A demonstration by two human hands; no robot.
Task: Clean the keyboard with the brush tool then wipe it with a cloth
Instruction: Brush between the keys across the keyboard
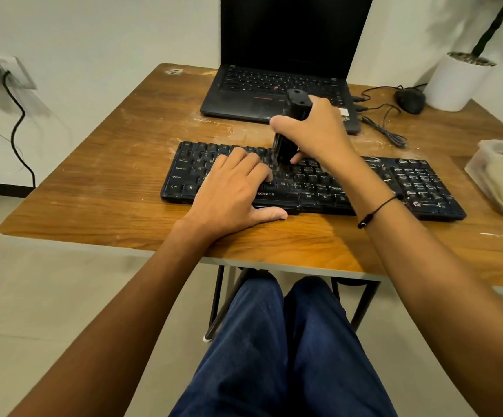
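With the keyboard (pixel 310 179) steadied on the table (pixel 108 182) by the flat left hand (pixel 232 182), the brush tool (pixel 289 127), gripped upright by the right hand (pixel 319 130), is best swept rightward toward the dusty numpad.

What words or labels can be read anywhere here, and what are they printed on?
"RONICS": front edge of the keyboard, its beginning hidden by the left hand.
"Ctrl": bottom-left key.
"Shift": key above it.
"Caps Lock": key above that, barely legible.
"Alt": key right of the space bar.
Other key legends: too blurred or dusty.
Laptop keys and sticker: too small.
Brush tool in the right hand: no text visible.
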